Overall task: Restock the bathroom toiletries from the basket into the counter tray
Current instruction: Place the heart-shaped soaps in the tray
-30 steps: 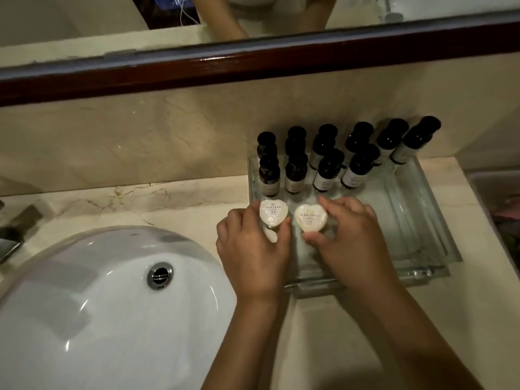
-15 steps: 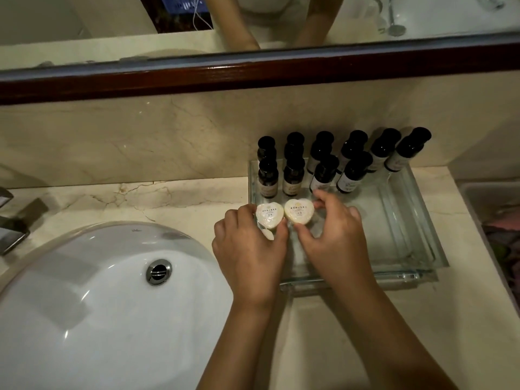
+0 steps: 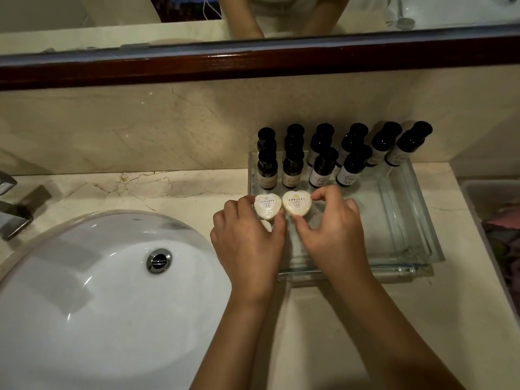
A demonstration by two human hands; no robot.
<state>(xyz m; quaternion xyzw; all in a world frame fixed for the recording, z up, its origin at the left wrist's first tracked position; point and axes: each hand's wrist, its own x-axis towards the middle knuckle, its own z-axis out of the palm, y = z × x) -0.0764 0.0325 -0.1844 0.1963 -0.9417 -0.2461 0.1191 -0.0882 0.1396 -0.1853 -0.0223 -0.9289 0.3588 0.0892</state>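
Your left hand: your left hand [image 3: 247,243] reaches in over the counter's front edge, fingers curled round the left soap [image 3: 267,205], thumb on its near side.
Your right hand: your right hand [image 3: 332,232] pinches the right soap [image 3: 297,202] between thumb and forefinger, a narrow grip, with the other fingers curled behind.
Soaps: two pale heart-shaped soaps, printed tops facing up, sit side by side and look to be touching. They are at the tray's left edge, just in front of the bottles. You cannot tell whether they rest on the tray floor or are held just above it. A small pale piece shows under the left soap, too hidden to identify.
Tray: a clear glass tray [image 3: 422,220] sits at the counter's back right corner, its back edge against the wall.
Bottles: ten dark bottles [image 3: 323,167] with black caps stand upright along the tray's back edge, six behind and four in front, the front four towards the left.
Basket: a basket [image 3: 472,209] sits past the counter's right edge, mostly out of frame, with blurred pinkish contents.
Counter: beige marble counter [image 3: 450,305] with a white sink [image 3: 84,291] set in its left half and a metal drain [image 3: 159,260] in the bowl.
Faucet: part of a metal faucet [image 3: 14,209] shows at the counter's left edge.
Mirror: a mirror [image 3: 281,12] in a dark wood frame [image 3: 253,61] runs above the wall and reflects your forearms.
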